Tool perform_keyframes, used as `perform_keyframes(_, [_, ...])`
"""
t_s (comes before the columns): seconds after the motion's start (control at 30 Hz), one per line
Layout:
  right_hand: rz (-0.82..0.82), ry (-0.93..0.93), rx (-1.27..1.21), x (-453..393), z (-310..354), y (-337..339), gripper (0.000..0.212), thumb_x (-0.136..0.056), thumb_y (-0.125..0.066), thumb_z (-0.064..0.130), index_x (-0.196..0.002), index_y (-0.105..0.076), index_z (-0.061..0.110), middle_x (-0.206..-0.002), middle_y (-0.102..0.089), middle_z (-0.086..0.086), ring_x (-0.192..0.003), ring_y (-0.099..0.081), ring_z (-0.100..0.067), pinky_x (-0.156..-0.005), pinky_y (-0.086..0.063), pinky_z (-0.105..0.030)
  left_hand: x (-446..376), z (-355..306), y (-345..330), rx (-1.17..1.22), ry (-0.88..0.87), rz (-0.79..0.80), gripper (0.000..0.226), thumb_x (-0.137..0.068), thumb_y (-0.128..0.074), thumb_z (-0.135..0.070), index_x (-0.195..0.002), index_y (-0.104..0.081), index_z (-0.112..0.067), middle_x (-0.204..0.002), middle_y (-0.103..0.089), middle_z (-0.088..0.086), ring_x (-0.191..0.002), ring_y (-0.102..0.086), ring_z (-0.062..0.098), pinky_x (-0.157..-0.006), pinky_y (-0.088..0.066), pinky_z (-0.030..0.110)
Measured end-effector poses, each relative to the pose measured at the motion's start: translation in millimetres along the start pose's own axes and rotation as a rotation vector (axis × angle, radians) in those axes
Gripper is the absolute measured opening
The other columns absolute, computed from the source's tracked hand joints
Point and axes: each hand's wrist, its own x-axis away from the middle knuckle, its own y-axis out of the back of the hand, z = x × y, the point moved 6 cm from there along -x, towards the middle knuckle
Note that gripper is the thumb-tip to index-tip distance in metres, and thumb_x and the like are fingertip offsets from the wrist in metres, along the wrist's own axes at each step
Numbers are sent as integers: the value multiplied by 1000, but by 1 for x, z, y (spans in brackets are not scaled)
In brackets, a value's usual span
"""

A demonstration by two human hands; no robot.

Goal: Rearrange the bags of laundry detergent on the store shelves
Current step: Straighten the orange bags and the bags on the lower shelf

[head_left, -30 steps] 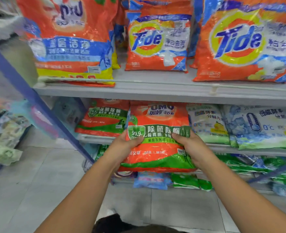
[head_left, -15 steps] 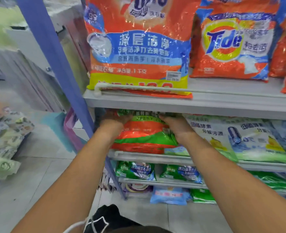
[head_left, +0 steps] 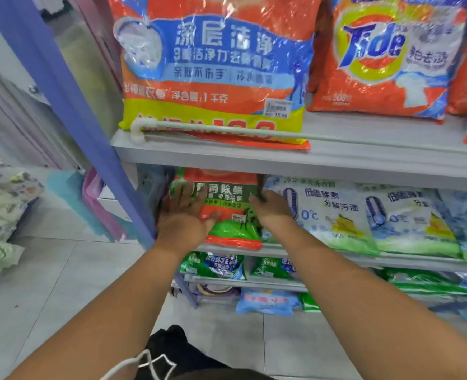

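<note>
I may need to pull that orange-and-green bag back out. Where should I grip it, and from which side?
Probably by its two side edges, coming from the front. The orange-and-green bag leans back under the upper shelf, its top tucked away. The left hand lies flat on its face; the right hand holds its right edge.

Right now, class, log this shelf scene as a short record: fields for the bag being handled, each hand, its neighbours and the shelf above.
bag handled: orange-and-green detergent bag, on the second shelf
left hand: flat on the bag's front
right hand: fingers curled on the bag's right edge
right neighbour: white-and-blue 0°C bag
shelf above: large orange-and-blue bag, Tide bag
</note>
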Motion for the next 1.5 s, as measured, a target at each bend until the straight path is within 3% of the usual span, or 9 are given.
perform_keyframes(0.07, [-30, 10, 23, 11, -14, 20, 28, -101, -53, 30, -116, -69, 13, -95, -73, -3, -76, -67, -23, -61, -51, -25, 3, -7, 5, -3, 66, 19, 78, -96, -26, -75, -161, 2, -41, -171, 13, -1, -157, 11, 28, -127, 0, 52])
perform_keyframes(0.2, [-133, 27, -38, 33, -64, 77, 27, -97, -57, 23, -117, -69, 10, -103, -72, -9, -90, -68, -26, -88, -53, -32, 19, -67, 12, 59, 62, -30, 69, -100, -47, -49, -161, -22, -29, -170, -8, 16, -156, -7, 40, -125, -16, 50])
perform_keyframes(0.4, [-98, -138, 205, 42, -154, 160, 62, -94, -59, 46, -144, -52, 9, -146, -50, -21, -135, -46, -36, -111, -42, -38, 48, -183, -7, 351, -92, 17, 51, -99, -62, -33, -145, -55, -15, -163, -32, 14, -152, -28, 29, -122, -28, 35])
perform_keyframes(0.57, [5, -147, 54, 46, -174, 187, 58, -97, -61, 38, -141, -48, 2, -141, -53, -21, -126, -56, -37, -100, -48, -33, 69, -216, -20, 419, 79, 116, 53, -103, -54, -38, -153, -44, -21, -164, -31, 6, -147, -37, 28, -116, -36, 37])
perform_keyframes(0.77, [76, -298, -279, 36, -176, 178, 81, -89, -72, 46, -149, -39, 1, -156, -43, -16, -140, -46, -34, -115, -41, -39, 59, -196, -26, 509, 270, 114, 58, -103, -50, -43, -150, -43, -10, -151, -46, 16, -133, -50, 37, -108, -43, 40])
perform_keyframes(0.93, [243, -393, -389, 21, -160, 150, 76, -64, -84, 66, -122, -69, 20, -154, -47, -3, -141, -45, -31, -116, -35, -42, 21, -199, -27, 465, 273, 173, 72, -100, -30, -60, -150, -37, -9, -154, -44, 20, -135, -50, 38, -106, -42, 39])
perform_keyframes(1.07, [204, -362, -298, 5, -155, 139, 111, -70, -83, 60, -159, -31, 19, -164, -31, -8, -145, -40, -30, -109, -39, -36, 10, -189, -16, 315, 284, 52, 60, -104, -41, -51, -136, -47, -1, -134, -59, 23, -120, -60, 36, -96, -47, 37])
perform_keyframes(1.27, [252, -303, -218, 4, -154, 149, 101, -89, -77, 36, -161, -12, 7, -166, -26, -13, -148, -34, -33, -113, -36, -36, 1, -177, -23, 407, 351, 165, 76, -79, -62, -77, -108, -66, -7, -101, -70, 10, -93, -70, 28, -83, -57, 34])
perform_keyframes(1.5, [160, -87, -287, 16, -152, 224, 70, -95, -70, 21, -154, -34, 6, -156, -43, -12, -130, -49, -26, -93, -35, -25, 16, -225, -28, 1082, 415, 317, 99, -73, -80, -60, -149, -44, -8, -160, -39, 15, -145, -39, 34, -119, -29, 47])
